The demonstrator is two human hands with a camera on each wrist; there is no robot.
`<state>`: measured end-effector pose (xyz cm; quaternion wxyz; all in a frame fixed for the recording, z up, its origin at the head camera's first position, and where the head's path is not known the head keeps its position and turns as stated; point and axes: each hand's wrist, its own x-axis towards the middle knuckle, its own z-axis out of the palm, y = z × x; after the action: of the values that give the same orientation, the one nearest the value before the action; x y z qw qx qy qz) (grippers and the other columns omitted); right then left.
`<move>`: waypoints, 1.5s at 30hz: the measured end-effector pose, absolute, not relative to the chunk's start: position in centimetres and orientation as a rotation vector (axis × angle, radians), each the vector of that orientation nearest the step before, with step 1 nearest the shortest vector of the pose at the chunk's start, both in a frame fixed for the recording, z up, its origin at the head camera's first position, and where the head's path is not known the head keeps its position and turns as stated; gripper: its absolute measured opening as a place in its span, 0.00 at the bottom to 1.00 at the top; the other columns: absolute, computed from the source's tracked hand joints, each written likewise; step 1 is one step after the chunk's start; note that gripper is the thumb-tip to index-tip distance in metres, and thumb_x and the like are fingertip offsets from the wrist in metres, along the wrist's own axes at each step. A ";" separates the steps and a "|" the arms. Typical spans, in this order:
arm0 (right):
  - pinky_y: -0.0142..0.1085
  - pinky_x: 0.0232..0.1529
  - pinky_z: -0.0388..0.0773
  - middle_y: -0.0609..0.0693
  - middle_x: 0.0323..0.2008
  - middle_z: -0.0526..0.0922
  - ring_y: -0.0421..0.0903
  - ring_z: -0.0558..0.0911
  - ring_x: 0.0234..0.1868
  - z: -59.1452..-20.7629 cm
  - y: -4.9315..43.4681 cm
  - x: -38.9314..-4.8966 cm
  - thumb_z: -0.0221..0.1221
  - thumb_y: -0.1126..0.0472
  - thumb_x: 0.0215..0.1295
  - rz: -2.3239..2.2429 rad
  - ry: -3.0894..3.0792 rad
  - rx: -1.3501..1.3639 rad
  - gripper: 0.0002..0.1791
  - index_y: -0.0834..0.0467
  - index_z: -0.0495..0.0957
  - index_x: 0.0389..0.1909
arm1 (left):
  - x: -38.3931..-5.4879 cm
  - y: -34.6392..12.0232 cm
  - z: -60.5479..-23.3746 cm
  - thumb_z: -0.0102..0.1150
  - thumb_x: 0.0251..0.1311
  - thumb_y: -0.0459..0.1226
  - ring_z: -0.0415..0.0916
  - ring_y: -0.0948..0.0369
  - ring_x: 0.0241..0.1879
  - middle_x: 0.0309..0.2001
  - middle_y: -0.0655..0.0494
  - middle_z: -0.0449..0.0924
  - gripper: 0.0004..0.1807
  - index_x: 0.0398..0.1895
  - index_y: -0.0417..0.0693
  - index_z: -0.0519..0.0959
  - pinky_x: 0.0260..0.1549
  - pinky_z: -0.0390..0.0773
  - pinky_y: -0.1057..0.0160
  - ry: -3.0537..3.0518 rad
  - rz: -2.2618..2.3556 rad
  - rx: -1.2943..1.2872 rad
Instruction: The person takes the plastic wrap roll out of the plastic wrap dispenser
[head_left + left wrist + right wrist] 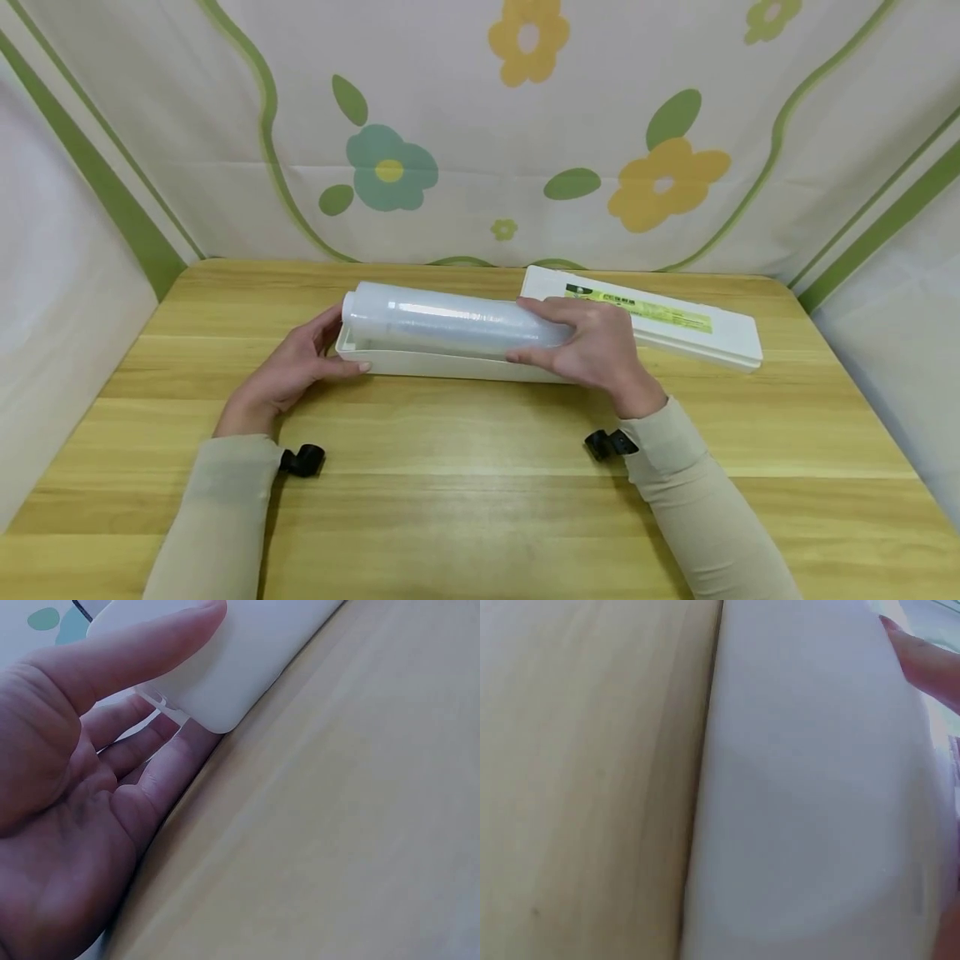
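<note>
A roll of cling film (450,319) lies partly inside a long white box (442,365), its left end raised above the box's end wall. My right hand (592,337) grips the roll near its right end, thumb on the near side and fingers over the far side. My left hand (296,358) holds the box's left end, with the thumb along the front wall and the other fingers round behind. In the left wrist view the left thumb (150,649) presses the white box wall. The right wrist view shows the box's front wall (810,787) and a fingertip at its upper edge.
Behind and to the right lies a white lid (720,333) with a green and yellow label (660,312), angled on the wooden table (450,500). A flower-printed curtain (465,208) stands along the table's back edge, with pale cloth on both sides.
</note>
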<state>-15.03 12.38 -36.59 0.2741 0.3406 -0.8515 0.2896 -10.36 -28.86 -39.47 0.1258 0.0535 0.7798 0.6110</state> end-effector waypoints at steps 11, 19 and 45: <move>0.47 0.43 0.89 0.55 0.40 0.95 0.53 0.94 0.40 -34.2 13.8 -14.2 0.90 0.44 0.29 0.875 -2.073 0.989 0.37 0.50 0.95 0.47 | -10.4 -28.6 -40.0 0.80 0.58 0.32 0.63 0.57 0.72 0.73 0.55 0.71 0.49 0.82 0.56 0.67 0.61 0.75 0.72 2.294 1.773 0.160; 0.51 0.37 0.89 0.57 0.41 0.94 0.56 0.94 0.37 -32.9 15.0 -12.9 0.86 0.39 0.35 0.704 -2.063 0.993 0.36 0.50 0.94 0.48 | -10.4 -29.1 -39.8 0.79 0.60 0.32 0.60 0.58 0.76 0.80 0.55 0.63 0.56 0.87 0.67 0.58 0.60 0.75 0.74 2.263 1.778 0.142; 0.42 0.41 0.84 0.53 0.36 0.94 0.55 0.91 0.30 -34.6 20.2 -10.5 0.70 0.25 0.59 0.671 -1.943 0.927 0.34 0.52 0.95 0.43 | -10.6 -28.8 -39.7 0.80 0.59 0.32 0.59 0.56 0.77 0.81 0.54 0.62 0.57 0.87 0.66 0.57 0.62 0.73 0.74 2.257 1.776 0.154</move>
<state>-10.47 20.17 -34.57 0.4290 0.3713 -0.7784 0.2688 -10.59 -28.81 -39.73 0.1324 0.0530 0.7779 0.6120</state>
